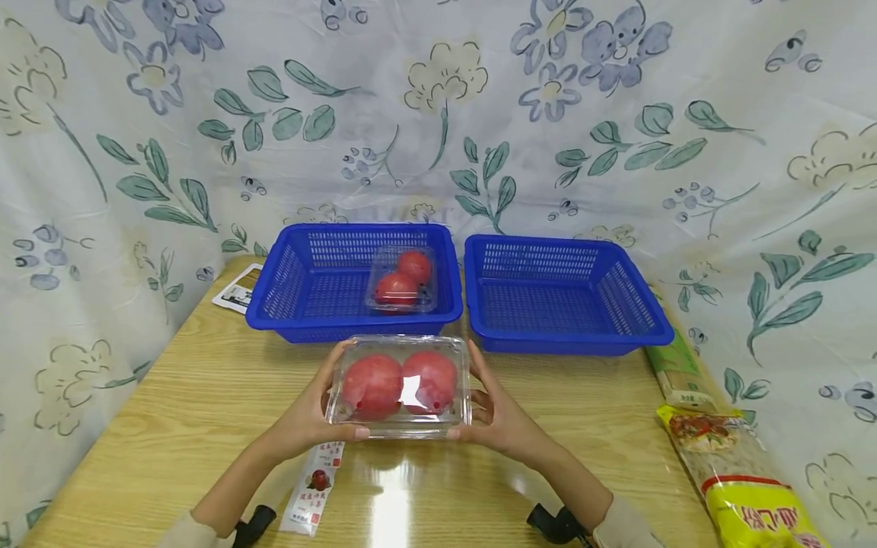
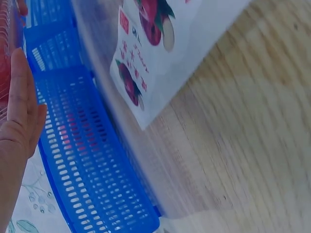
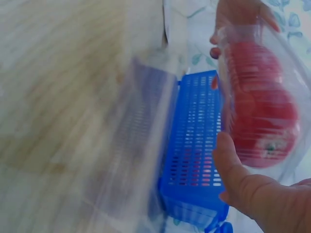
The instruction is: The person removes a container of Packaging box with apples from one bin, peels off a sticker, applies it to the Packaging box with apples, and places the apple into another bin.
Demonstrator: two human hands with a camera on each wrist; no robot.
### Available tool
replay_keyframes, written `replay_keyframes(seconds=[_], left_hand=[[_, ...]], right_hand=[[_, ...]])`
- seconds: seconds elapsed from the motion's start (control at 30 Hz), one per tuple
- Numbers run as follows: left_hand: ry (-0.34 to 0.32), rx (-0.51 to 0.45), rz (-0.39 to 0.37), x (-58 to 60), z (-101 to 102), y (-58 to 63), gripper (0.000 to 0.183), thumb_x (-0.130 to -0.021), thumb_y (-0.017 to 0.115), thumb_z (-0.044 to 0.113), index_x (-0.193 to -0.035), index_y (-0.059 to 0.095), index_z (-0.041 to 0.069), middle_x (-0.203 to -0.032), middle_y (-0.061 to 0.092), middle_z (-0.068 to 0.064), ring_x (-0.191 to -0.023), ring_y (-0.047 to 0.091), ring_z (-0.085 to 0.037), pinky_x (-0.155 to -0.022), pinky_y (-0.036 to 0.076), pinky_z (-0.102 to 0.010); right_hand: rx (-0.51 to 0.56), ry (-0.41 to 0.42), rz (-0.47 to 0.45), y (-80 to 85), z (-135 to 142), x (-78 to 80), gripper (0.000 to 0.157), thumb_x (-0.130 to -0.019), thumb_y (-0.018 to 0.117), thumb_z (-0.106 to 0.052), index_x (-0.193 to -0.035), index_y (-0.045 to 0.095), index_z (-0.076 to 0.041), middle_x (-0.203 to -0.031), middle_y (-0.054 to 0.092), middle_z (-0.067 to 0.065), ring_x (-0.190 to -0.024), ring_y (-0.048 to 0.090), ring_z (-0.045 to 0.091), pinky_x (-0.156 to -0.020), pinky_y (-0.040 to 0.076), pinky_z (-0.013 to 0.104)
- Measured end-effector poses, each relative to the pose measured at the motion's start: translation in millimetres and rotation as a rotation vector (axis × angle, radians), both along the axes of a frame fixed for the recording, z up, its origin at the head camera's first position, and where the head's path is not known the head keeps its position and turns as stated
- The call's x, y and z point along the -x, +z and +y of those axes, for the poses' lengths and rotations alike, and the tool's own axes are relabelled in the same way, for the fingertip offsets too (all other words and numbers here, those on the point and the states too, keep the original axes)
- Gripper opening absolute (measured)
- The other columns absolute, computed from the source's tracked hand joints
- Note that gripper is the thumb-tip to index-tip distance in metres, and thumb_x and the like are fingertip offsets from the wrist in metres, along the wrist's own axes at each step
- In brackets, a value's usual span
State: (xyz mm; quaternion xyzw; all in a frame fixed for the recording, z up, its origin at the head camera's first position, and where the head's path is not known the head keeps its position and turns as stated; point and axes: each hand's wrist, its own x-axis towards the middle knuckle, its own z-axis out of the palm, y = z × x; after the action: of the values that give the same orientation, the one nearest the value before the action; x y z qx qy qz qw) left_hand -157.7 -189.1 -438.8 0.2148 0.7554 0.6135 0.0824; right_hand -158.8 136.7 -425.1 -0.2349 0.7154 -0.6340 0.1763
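Observation:
A clear plastic clamshell box (image 1: pixel 397 428) with two large, round, red fruits (image 1: pixel 372 387), perhaps tomatoes, is raised above the table in front of the baskets. My left hand (image 1: pixel 318 411) grips its left end, thumb on the near edge. At the opposite end my right hand (image 1: pixel 503 418) holds it the same way, fingers along the side. In the right wrist view the box (image 3: pixel 262 97) appears tilted between both hands. Behind it, the left blue basket (image 1: pixel 274 323) contains another clear box (image 1: pixel 384 262) with two red fruits.
The right blue basket (image 1: pixel 555 344) stands beside the left one. A strip of printed labels (image 1: pixel 311 487) lies on the wooden table (image 1: pixel 171 426). Along the right edge are a yellow food packet (image 1: pixel 747 487) and a green one (image 1: pixel 685 373). A floral cloth (image 1: pixel 438 114) hangs behind.

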Motion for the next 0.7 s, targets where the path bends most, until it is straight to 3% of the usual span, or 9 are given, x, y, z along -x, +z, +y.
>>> replay_keyframes(seconds=[0.13,0.33,0.57,0.7], left_hand=[[-0.008,0.001,0.009,-2.1,3.5,-0.3,0.118,-0.073,0.086,0.010,-0.160,0.006,0.026,-0.148,0.032,-0.029,-0.125,0.048,-0.047,-0.091,0.052,-0.028],[0.010,0.049,0.013,-3.9,8.0,-3.4,0.120,-0.071,0.088,0.013,-0.159,0.007,0.027,-0.153,0.027,-0.026,-0.128,0.045,-0.048,-0.091,0.051,-0.031],[0.018,0.094,-0.038,-8.5,14.2,-8.6,0.123,-0.071,0.089,0.016,-0.159,0.005,0.032,-0.154,0.026,-0.029,-0.128,0.046,-0.048,-0.091,0.052,-0.044],[0.013,0.095,-0.068,-10.2,16.9,-11.7,0.123,-0.071,0.089,0.017,-0.158,0.004,0.038,-0.154,0.023,-0.031,-0.129,0.045,-0.051,-0.091,0.053,-0.048]], right_hand=[[-0.017,-0.030,0.000,-3.6,-3.4,-5.3,0.124,-0.079,0.086,-0.026,-0.156,-0.009,-0.045,-0.165,-0.004,0.017,-0.142,0.035,0.044,-0.110,0.039,0.049],[-0.078,-0.076,0.046,-9.6,-7.9,-13.0,0.130,-0.077,0.087,-0.025,-0.154,-0.016,-0.043,-0.166,-0.013,0.009,-0.133,0.048,0.037,-0.101,0.049,0.039],[-0.197,-0.139,0.103,-16.1,-10.6,-20.1,0.133,-0.074,0.089,-0.028,-0.156,-0.015,-0.040,-0.167,-0.004,0.010,-0.150,0.012,0.040,-0.113,0.026,0.063],[-0.216,-0.165,0.090,-17.1,-10.9,-23.5,0.135,-0.073,0.090,-0.029,-0.156,-0.016,-0.038,-0.167,-0.001,0.011,-0.151,0.008,0.040,-0.114,0.021,0.064]])
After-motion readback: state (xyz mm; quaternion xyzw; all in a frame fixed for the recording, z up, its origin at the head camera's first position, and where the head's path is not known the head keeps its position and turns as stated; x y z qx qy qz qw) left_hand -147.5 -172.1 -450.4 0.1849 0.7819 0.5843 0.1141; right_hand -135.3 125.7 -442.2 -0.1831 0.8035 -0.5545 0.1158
